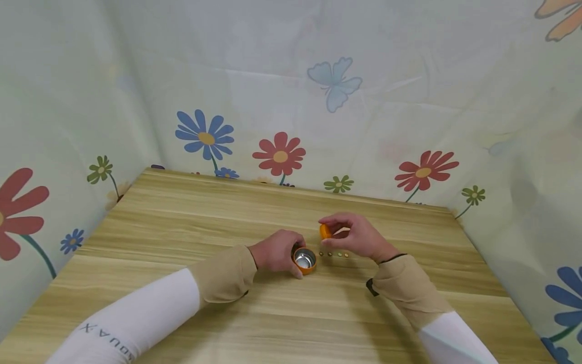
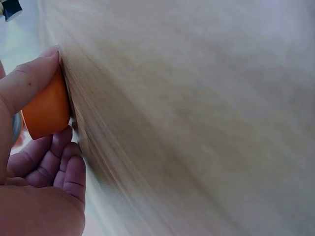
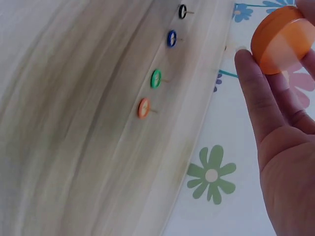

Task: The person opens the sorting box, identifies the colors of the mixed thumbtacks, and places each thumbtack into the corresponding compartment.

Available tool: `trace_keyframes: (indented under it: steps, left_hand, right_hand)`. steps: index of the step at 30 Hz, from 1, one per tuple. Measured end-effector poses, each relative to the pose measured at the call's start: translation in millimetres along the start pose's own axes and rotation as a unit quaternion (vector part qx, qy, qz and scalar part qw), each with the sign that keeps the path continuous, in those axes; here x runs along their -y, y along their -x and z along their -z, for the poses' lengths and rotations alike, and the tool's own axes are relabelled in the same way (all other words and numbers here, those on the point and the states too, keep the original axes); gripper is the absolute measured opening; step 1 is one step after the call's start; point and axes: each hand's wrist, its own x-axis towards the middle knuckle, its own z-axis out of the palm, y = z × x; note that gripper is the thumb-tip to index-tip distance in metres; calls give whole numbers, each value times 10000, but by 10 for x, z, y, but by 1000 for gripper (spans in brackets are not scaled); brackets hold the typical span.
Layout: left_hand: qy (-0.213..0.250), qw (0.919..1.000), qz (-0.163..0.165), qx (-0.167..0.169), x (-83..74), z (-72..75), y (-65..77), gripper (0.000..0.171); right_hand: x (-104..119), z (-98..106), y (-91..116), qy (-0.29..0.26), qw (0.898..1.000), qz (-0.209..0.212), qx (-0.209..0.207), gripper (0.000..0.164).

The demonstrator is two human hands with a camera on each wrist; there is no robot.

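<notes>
A small round orange jar with a shiny silvery inside stands upright and uncovered on the table. My left hand grips it from the left, thumb on the near side; the left wrist view shows its smooth orange wall between thumb and fingers. Just beyond and to the right, my right hand pinches an orange lid on edge above the tabletop. Below that hand is a row of small ring-like discs: black, blue, green and orange, each with a thin line beside it.
The wood-grain table reaches back to a pale curtain printed with flowers and a butterfly. This curtain also encloses the left and right sides. A dark strap end hangs from the right wrist band.
</notes>
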Motion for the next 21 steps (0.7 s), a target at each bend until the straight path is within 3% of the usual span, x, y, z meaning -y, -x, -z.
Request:
trace_keyframes:
  steps: [11, 21]
  left_hand:
    - [-25, 9999, 92, 33, -21, 3, -1, 50]
    - [5, 10000, 29, -21, -31, 11, 13, 49]
  right_hand:
    - [-480, 71, 25, 618, 9962, -240, -557, 41]
    - [-680, 144, 83, 1157, 9862, -714, -946, 45]
